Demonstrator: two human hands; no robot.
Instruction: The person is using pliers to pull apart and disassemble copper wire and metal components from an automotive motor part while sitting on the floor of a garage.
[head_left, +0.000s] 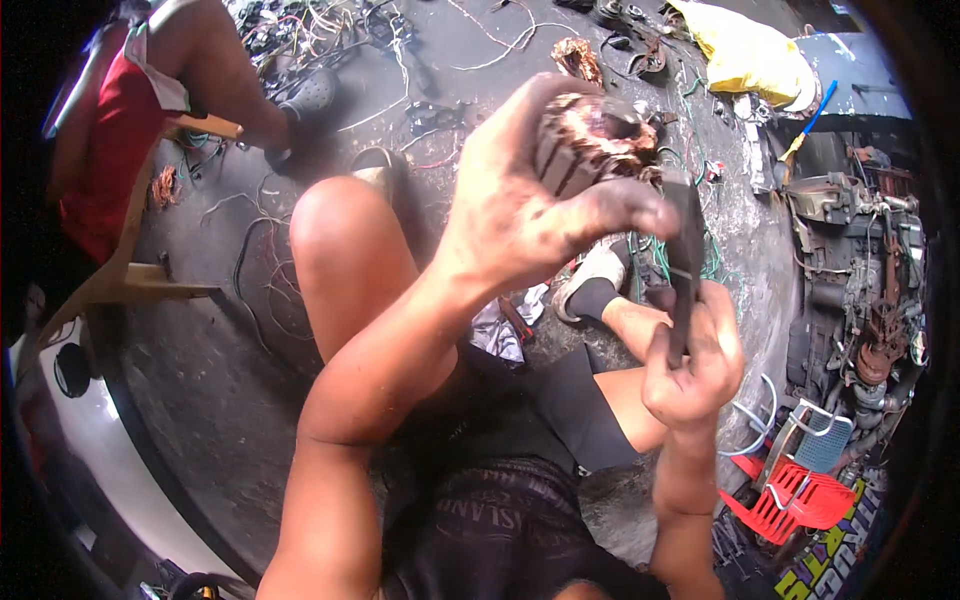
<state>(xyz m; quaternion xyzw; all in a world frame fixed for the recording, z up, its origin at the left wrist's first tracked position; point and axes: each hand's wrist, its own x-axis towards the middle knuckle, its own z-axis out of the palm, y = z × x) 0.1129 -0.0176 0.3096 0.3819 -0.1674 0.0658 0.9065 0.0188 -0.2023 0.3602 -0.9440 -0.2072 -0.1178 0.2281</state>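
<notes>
My left hand (505, 220) is raised in front of me, its fingers and thumb wrapped round a motor core with copper windings (580, 150). Dark slots run along its grey side, and frayed copper shows at the end turned away from my palm. In my right hand (705, 370), lower and to the right, a dark flat blade-like tool (685, 250) is gripped upright. Its upper part is beside the core and my left thumb; motion blur hides whether they touch. The exact kind of tool cannot be made out.
A copper wire bundle (577, 60) and tangled wires (310, 45) lie on the dark floor. At the right are a yellow sack (755, 60), greasy engine parts (835, 260) and a red plastic basket (800, 505). Another person's leg (215, 70) is at upper left.
</notes>
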